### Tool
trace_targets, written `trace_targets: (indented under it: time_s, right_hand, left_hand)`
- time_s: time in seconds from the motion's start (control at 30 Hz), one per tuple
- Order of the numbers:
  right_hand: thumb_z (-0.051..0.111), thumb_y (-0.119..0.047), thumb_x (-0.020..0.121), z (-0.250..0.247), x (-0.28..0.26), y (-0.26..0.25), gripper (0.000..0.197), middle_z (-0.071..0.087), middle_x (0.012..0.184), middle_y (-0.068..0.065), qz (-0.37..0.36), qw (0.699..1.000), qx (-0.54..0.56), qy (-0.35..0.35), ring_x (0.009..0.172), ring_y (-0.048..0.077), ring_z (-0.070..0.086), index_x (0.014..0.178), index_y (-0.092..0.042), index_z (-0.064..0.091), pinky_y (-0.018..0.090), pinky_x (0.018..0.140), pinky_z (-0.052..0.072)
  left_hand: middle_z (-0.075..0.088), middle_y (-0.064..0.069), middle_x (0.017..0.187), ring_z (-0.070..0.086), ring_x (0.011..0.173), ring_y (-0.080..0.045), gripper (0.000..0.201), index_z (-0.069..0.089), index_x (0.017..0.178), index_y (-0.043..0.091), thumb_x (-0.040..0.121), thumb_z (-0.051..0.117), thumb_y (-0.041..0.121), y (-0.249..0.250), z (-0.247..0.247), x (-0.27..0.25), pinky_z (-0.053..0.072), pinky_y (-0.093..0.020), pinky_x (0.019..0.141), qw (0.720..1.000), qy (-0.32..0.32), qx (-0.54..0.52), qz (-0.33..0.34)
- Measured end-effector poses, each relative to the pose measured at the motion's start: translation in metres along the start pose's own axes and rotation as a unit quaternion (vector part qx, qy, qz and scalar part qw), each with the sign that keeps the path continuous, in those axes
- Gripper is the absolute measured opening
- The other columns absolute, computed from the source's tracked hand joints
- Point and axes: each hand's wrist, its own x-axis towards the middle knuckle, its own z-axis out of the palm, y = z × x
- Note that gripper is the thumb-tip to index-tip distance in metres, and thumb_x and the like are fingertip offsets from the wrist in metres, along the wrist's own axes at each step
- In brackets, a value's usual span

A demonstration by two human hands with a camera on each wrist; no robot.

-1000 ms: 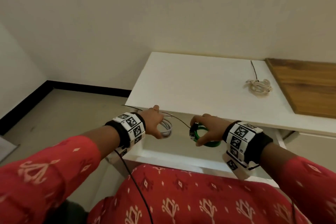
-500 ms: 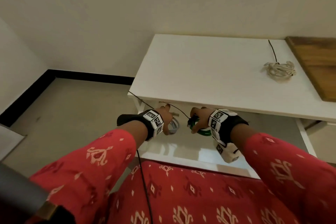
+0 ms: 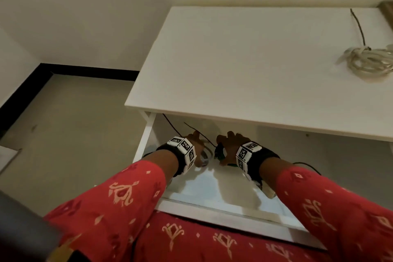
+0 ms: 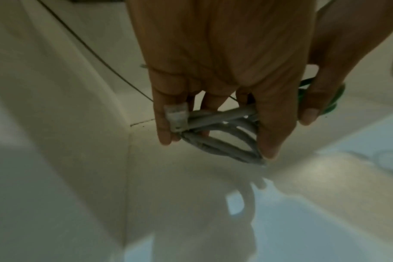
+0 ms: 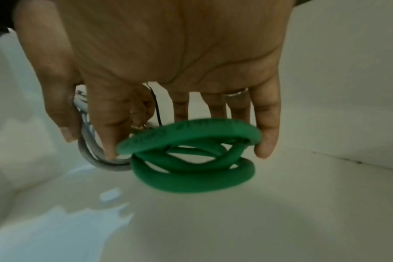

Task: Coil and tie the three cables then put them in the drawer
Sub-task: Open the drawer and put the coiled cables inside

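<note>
Both hands are low inside the open white drawer (image 3: 214,210) under the table. My left hand (image 3: 197,148) pinches a grey coiled cable (image 3: 208,155) by its rim; in the left wrist view the fingertips (image 4: 164,138) clamp the coil (image 4: 213,117) just above the drawer floor. My right hand (image 3: 229,148) grips a green coiled cable (image 5: 191,180) between thumb and fingers, also just above the floor; only a sliver of the green coil (image 3: 231,165) shows in the head view. The two coils sit side by side. A beige coiled cable (image 3: 370,64) lies on the tabletop at the far right.
The white tabletop (image 3: 244,66) overhangs the drawer's back half just above my hands. Thin dark tie wires (image 3: 194,129) trail from the coils toward the drawer's back. A wooden board (image 3: 387,9) shows at the top right corner. Bare floor lies to the left.
Both hands have moved forward and down into the drawer with their coils, which are now close to the drawer floor. My head has leaned in over the table.
</note>
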Motion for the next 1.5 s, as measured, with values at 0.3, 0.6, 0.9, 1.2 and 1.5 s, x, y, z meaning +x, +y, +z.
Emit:
trace_targets:
  time_s: [0.3, 0.6, 0.9, 1.2, 1.5]
  right_hand:
    - [0.069, -0.042, 0.072, 0.047, 0.027, 0.015, 0.085, 0.031, 0.139, 0.014, 0.011, 1.000, -0.003, -0.014, 0.125, 0.038, 0.035, 0.140, -0.022, 0.021, 0.047, 0.098, 0.039]
    - [0.071, -0.046, 0.070, 0.054, 0.034, 0.019, 0.092, 0.029, 0.139, 0.014, 0.032, 0.999, -0.015, -0.018, 0.126, 0.038, 0.034, 0.142, -0.025, 0.017, 0.049, 0.099, 0.039]
    - [0.063, -0.038, 0.081, -0.005, -0.018, 0.005, 0.073, 0.036, 0.137, 0.019, -0.023, 0.999, -0.042, 0.001, 0.124, 0.037, 0.039, 0.139, -0.013, 0.025, 0.044, 0.097, 0.040]
    - [0.058, -0.037, 0.085, -0.029, -0.094, -0.024, 0.049, 0.052, 0.124, 0.015, -0.021, 0.994, -0.090, 0.054, 0.111, 0.033, 0.052, 0.126, -0.013, 0.043, 0.040, 0.090, 0.044]
    - [0.056, -0.038, 0.086, -0.038, -0.140, -0.008, 0.044, 0.054, 0.125, 0.011, 0.049, 0.990, -0.009, 0.134, 0.116, 0.027, 0.051, 0.122, -0.015, 0.047, 0.034, 0.095, 0.040]
  left_hand:
    - [0.022, -0.017, 0.150, 0.034, 0.133, -0.037, 0.095, 0.028, 0.142, 0.012, 0.066, 0.077, 0.044, 0.012, 0.009, 0.014, 0.037, -0.044, 0.108, 0.997, -0.072, 0.013, -0.027]
    - [0.047, -0.009, 0.133, 0.052, 0.115, -0.032, 0.086, 0.045, 0.129, 0.019, 0.060, 0.070, 0.063, 0.012, 0.014, 0.022, 0.049, -0.042, 0.093, 0.999, -0.029, 0.021, -0.031]
    - [0.061, 0.002, 0.072, 0.062, 0.061, -0.025, 0.046, 0.043, 0.071, 0.030, 0.047, 0.072, 0.057, -0.015, 0.001, 0.064, 0.058, -0.041, 0.062, 1.000, -0.010, -0.006, 0.006]
    - [0.059, -0.014, 0.108, 0.055, 0.100, -0.029, 0.046, 0.057, 0.106, -0.001, 0.086, 0.058, 0.039, 0.037, -0.079, -0.130, 0.040, -0.032, 0.079, 0.987, 0.091, -0.132, 0.029]
    - [0.060, -0.010, 0.118, 0.055, 0.108, -0.025, 0.037, 0.054, 0.113, 0.009, 0.088, 0.054, 0.037, 0.053, -0.095, -0.167, 0.042, -0.035, 0.089, 0.934, 0.301, -0.176, 0.082]
